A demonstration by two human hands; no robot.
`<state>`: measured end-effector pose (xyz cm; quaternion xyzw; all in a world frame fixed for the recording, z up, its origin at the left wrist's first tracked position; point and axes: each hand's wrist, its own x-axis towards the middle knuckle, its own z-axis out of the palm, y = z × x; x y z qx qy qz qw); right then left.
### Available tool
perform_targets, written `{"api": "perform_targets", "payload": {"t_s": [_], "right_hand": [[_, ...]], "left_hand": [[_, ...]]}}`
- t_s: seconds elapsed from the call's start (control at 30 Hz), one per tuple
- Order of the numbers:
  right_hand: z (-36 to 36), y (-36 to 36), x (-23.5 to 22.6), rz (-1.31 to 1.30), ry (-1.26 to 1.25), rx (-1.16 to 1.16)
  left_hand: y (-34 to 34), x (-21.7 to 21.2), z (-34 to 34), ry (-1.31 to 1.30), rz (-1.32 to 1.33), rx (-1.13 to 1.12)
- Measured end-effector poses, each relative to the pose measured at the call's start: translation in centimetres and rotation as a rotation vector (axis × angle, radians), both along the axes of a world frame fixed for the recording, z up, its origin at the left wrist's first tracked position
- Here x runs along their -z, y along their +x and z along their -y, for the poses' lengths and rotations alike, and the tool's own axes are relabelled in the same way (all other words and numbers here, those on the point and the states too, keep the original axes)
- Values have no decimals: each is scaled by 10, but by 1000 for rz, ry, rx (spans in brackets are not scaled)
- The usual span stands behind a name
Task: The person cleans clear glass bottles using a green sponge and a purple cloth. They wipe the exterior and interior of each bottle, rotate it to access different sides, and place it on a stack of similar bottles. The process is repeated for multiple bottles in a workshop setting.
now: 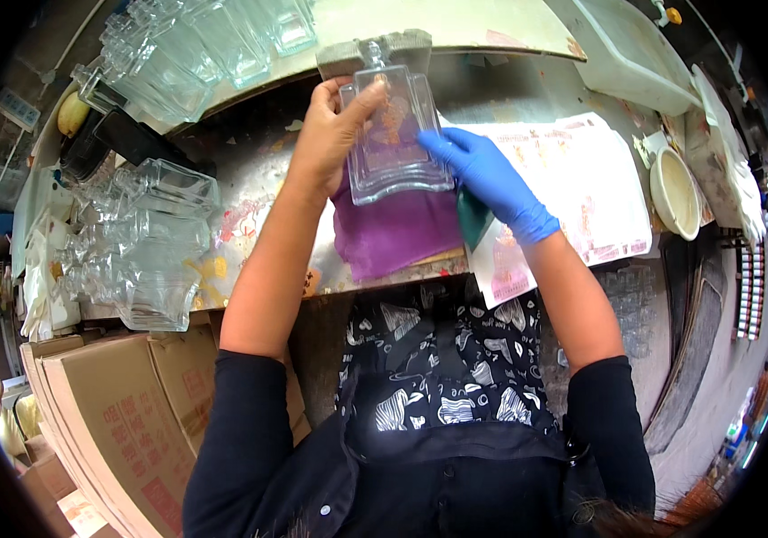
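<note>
Wears 1 thin blue glove (525, 213) on the right hand (484, 176), smooth over the fingers and wrinkled into a short cuff at the wrist. Leaves the left hand (328, 134) ungloved. Has on a black top (491, 493) with 2 plain black sleeves (254, 394) ending near the elbows. Shows 1 pale round button (325, 510) low at left. Wears patterned black cloth (442, 390) over the lap, with white striped shapes and small lettering.

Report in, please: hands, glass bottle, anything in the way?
Bare left hand holding bottle near its neck. Blue-gloved right hand at bottle's right edge. Bottle over purple cloth, neck pointing away. Only the hands overlap it.
</note>
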<state>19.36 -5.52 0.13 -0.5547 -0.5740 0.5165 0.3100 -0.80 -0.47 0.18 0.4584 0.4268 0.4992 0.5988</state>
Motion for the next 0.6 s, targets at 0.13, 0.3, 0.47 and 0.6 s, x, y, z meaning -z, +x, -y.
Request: {"api": "perform_targets", "payload": {"t_s": [0.13,0.3,0.47,0.6], "right_hand": [[4,7,-3,-129,-143,55],[7,-1,-3,29,11,38],[7,-1,-7,33,16,33],[6,0,2,-9,17,46]], "left_hand": [[-32,1,21,-136,148,180],[-30,12,46,-72,22,178],[-32,17,42,-171,209,153],[-29,9,45,-182,262,152]]}}
